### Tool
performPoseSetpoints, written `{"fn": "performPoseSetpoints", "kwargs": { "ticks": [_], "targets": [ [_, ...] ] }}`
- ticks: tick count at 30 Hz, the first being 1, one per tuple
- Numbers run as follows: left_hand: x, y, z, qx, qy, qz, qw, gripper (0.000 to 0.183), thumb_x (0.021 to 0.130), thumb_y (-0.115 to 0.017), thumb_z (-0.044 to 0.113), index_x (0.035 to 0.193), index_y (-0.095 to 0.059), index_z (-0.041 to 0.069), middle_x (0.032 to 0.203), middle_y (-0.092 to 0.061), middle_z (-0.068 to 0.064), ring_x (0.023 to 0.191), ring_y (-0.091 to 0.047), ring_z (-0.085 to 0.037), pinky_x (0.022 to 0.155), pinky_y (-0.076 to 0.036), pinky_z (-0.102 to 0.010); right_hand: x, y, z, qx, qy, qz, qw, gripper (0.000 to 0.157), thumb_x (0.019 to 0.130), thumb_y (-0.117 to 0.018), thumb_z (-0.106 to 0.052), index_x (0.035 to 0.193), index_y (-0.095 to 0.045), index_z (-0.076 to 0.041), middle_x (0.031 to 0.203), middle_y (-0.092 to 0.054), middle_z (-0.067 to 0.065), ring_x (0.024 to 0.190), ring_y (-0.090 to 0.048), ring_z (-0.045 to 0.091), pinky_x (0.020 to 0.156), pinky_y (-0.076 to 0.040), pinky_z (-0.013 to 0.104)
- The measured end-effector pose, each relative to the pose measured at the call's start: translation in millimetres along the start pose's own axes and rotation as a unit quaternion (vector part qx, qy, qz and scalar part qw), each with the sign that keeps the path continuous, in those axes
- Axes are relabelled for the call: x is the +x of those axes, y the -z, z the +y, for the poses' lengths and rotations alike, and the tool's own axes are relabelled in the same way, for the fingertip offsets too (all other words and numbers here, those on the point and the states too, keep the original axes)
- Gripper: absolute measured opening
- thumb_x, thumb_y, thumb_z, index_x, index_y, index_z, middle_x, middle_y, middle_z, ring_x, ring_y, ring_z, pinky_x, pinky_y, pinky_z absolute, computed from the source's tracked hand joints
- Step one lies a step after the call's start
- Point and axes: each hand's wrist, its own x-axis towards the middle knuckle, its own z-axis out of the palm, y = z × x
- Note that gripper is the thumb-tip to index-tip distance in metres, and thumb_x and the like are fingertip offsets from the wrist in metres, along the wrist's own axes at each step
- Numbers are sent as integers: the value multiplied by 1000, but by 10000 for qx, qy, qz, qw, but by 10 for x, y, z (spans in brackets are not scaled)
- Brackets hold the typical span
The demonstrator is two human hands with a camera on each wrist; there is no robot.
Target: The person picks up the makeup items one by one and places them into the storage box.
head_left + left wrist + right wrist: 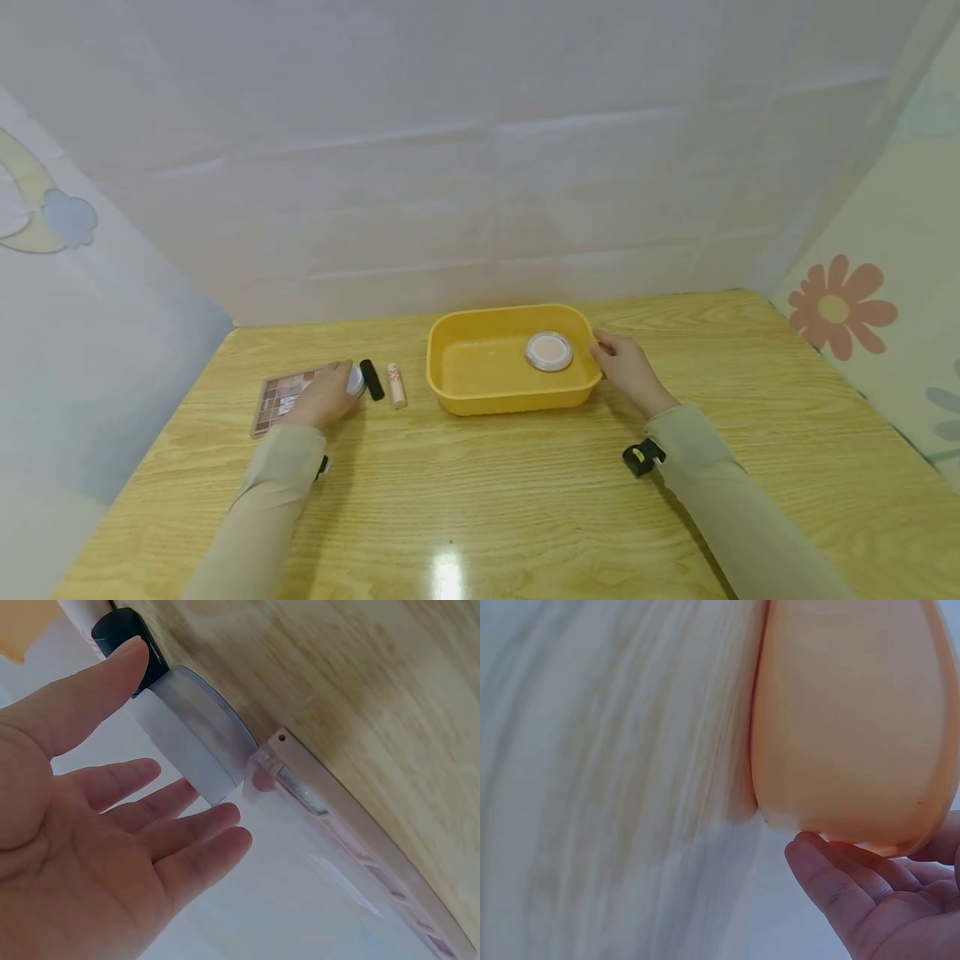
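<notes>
My left hand [327, 398] reaches over a small round jar [356, 381] with a white lid and clear sides. In the left wrist view its thumb and slightly bent fingers spread around the jar [196, 735], with the thumb tip overlapping a black tube [133, 645]. An eyeshadow palette [274, 402] lies flat, partly under that hand. At the right end of a yellow plastic basket [510, 402], my right hand [628, 372] grips the rim, thumb above and fingers along the outer wall [847, 735]. Inside the basket rests a round compact [549, 352] with a pink centre.
Between the jar and the basket, the black tube [372, 380] and a pale pink tube [396, 386] lie side by side. The wooden table [480, 492] meets a cloth-covered wall [480, 208] at the back, with decorated walls at both sides.
</notes>
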Motion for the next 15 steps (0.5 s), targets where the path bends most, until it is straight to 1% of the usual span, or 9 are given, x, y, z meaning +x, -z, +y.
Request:
{"fn": "performPoseSetpoints", "kwargs": {
  "ticks": [8, 12, 15],
  "targets": [
    [92, 0, -16, -13, 178, -60, 9998, 76, 93, -71, 10, 148, -27, -19, 150, -29, -43, 138, -32, -56, 113, -31, -63, 1, 0, 0, -20, -2, -7, 10000, 51, 108, -39, -9, 153, -23, 11, 146, -43, 36, 123, -56, 43, 89, -57, 36],
    [103, 4, 2, 8, 205, -95, 9997, 74, 93, -70, 9, 147, -28, -19, 150, -29, -42, 139, -31, -56, 115, -30, -62, 1, -1, 0, -11, 18, 6, 10000, 51, 108, -39, -9, 153, -23, 12, 147, -41, 36, 124, -55, 43, 90, -57, 38],
    [104, 2, 16, 48, 188, -66, 9998, 71, 92, -70, 7, 146, -31, -19, 149, -31, -43, 138, -33, -56, 114, -32, -62, 2, -4, 6, -39, 39, 12, 10000, 51, 108, -39, -8, 153, -24, 12, 147, -41, 36, 123, -55, 43, 89, -57, 36]
  ]
}}
